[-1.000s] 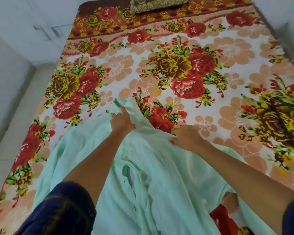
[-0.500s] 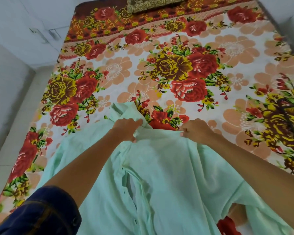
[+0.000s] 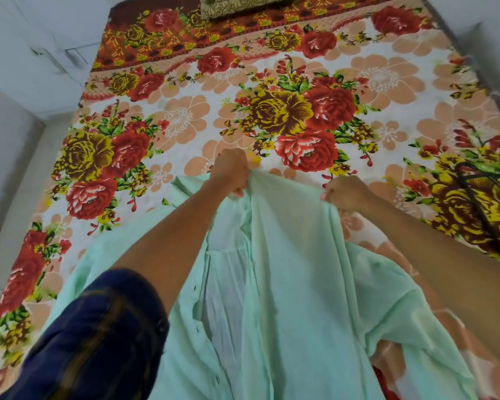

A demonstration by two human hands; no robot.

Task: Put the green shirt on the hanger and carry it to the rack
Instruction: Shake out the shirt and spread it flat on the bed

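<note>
Even, soft, shadowless daylight, fairly bright, no glare. Wide-angle bending curves the bedsheet (image 3: 185, 116) edges towards 10 and 2 o'clock. Motion blur smears the dark sleeve (image 3: 93, 339) at 7 o'clock.

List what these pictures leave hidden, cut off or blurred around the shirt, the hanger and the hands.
- Head view: the hanger runs off the right edge; only a dark hook and one arm show.
- The green shirt is cut by the bottom edge; its hem is unseen.
- The left hand and right hand bunch the cloth; their fingertips are buried in it.
- The rack is out of frame.
- The pillow is cut by the top edge.
</note>
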